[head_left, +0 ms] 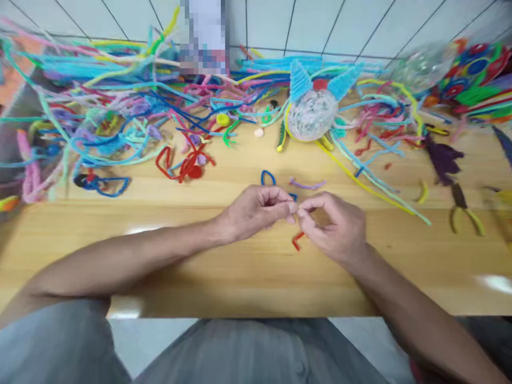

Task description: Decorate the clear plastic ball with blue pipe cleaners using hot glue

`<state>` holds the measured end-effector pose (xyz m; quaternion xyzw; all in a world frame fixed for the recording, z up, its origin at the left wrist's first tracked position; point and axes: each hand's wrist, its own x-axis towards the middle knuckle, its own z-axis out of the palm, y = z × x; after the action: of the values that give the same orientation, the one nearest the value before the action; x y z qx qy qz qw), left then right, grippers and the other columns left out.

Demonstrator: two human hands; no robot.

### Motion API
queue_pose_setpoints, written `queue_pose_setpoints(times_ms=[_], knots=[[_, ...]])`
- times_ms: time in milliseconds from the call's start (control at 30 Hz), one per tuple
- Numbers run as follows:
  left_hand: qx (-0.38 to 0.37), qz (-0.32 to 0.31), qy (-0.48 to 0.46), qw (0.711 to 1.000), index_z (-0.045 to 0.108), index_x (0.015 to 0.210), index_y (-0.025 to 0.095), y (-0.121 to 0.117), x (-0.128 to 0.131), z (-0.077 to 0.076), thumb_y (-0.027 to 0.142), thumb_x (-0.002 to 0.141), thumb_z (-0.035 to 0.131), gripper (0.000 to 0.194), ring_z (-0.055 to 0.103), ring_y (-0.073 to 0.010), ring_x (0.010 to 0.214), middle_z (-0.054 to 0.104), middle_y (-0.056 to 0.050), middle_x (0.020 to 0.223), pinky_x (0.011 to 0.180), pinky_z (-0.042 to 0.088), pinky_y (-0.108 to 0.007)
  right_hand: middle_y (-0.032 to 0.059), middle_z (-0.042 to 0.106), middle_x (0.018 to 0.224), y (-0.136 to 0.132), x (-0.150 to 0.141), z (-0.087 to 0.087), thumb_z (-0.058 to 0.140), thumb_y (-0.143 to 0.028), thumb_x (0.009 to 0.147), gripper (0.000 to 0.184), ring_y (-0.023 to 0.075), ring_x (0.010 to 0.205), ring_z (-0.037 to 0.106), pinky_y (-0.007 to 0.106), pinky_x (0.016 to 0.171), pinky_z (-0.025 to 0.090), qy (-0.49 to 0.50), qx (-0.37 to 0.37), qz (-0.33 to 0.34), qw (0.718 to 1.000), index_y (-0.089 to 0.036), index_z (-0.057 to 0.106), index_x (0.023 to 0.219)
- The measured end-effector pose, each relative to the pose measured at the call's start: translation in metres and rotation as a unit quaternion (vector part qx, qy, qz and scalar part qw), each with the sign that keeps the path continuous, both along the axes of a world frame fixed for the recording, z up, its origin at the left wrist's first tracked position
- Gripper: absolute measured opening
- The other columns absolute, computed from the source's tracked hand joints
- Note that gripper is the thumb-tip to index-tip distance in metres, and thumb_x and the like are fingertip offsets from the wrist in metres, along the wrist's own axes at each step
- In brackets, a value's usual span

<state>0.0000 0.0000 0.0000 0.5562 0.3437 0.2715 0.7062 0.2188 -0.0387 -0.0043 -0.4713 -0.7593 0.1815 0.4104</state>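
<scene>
My left hand (262, 212) and my right hand (336, 224) meet above the table, thumbs and fingertips pinched and almost touching. Whatever sits between the fingertips is too small or hidden to make out. Just beyond my left hand shows a blue pipe cleaner loop (268, 177), with more blue beside the fingertips; I cannot tell whether it is held or lies behind. A bent red pipe cleaner piece (296, 242) shows just below my right hand's fingers. A short purple pipe cleaner (310, 184) lies farther back.
A clear ball with blue pipe cleaner ears (314, 114) stands at the back. Heaped pipe cleaners (120, 106) line the wall side. A red pipe cleaner figure (192, 162) lies left; yellow-handled pliers (466, 216) and dark purple scraps (443, 159) lie right.
</scene>
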Motion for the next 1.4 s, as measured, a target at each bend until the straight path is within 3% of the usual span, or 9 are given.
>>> queue_pose_setpoints(times_ms=[100,233,567,700,900,1100,1400], knots=[[-0.03,0.017,-0.028,0.999,0.07,0.091,0.015,0.002,0.003,-0.002,0.038,0.094,0.077,0.024,0.046,-0.0048,0.051,0.072,0.002,0.074,0.048,0.037,-0.02,-0.0027,0.081,0.08,0.002,-0.002,-0.003,0.074,-0.017,0.094,0.011,0.0149,0.068,0.074,0.028,0.07,0.061,0.078,-0.1,-0.001,0.992,-0.026,0.074,0.088],[-0.075,0.016,-0.052,0.996,0.069,0.093,0.016,0.004,0.005,-0.005,0.043,0.092,0.082,0.03,0.048,-0.0049,0.051,0.075,0.001,0.08,0.048,0.039,-0.02,-0.0027,0.081,0.081,0.005,-0.003,-0.003,0.078,-0.022,0.096,0.007,0.0145,0.068,0.072,0.027,0.066,0.059,0.16,-0.174,-0.001,0.972,-0.026,0.077,0.09],[-0.126,0.017,-0.078,0.989,0.073,0.093,0.015,0.005,0.006,-0.009,0.051,0.087,0.09,0.041,0.05,-0.0048,0.052,0.082,-0.004,0.089,0.049,0.04,-0.021,-0.0007,0.081,0.089,0.007,-0.004,-0.011,0.082,-0.018,0.096,0.011,0.019,0.087,0.076,0.038,0.088,0.062,0.153,-0.096,-0.004,0.983,-0.029,0.083,0.092],[-0.138,0.025,-0.081,0.987,0.075,0.092,0.014,0.004,0.005,-0.006,0.051,0.082,0.095,0.043,0.05,-0.0046,0.05,0.084,-0.004,0.087,0.048,0.039,-0.021,0.0005,0.08,0.089,0.006,-0.004,-0.01,0.081,-0.018,0.097,0.012,0.0203,0.086,0.076,0.039,0.084,0.061,0.129,-0.077,-0.013,0.989,-0.029,0.082,0.093],[-0.167,0.028,-0.075,0.983,0.074,0.085,0.015,0.003,0.006,-0.005,0.045,0.068,0.106,0.047,0.048,-0.0039,0.048,0.08,0.001,0.075,0.046,0.035,-0.02,0.0009,0.081,0.09,0.005,-0.004,-0.007,0.084,-0.023,0.097,0.006,0.019,0.085,0.076,0.037,0.087,0.064,0.151,-0.121,0.023,0.981,-0.028,0.082,0.094],[-0.183,0.024,-0.129,0.974,0.074,0.087,0.015,0.006,0.006,-0.007,0.042,0.079,0.099,0.038,0.049,-0.0035,0.049,0.079,0.0,0.078,0.047,0.036,-0.02,0.0016,0.084,0.089,0.007,-0.005,-0.004,0.086,-0.038,0.098,0.012,0.0179,0.082,0.079,0.034,0.081,0.067,0.215,-0.224,0.031,0.95,-0.026,0.084,0.1],[-0.11,0.003,-0.107,0.988,0.072,0.091,0.016,0.007,0.003,-0.003,0.045,0.089,0.09,0.035,0.05,-0.0051,0.053,0.076,0.0,0.081,0.051,0.039,-0.022,0.0006,0.084,0.091,0.007,0.0,-0.007,0.09,-0.036,0.094,0.012,0.0178,0.082,0.079,0.033,0.079,0.066,0.212,-0.206,-0.008,0.955,-0.028,0.083,0.1]])
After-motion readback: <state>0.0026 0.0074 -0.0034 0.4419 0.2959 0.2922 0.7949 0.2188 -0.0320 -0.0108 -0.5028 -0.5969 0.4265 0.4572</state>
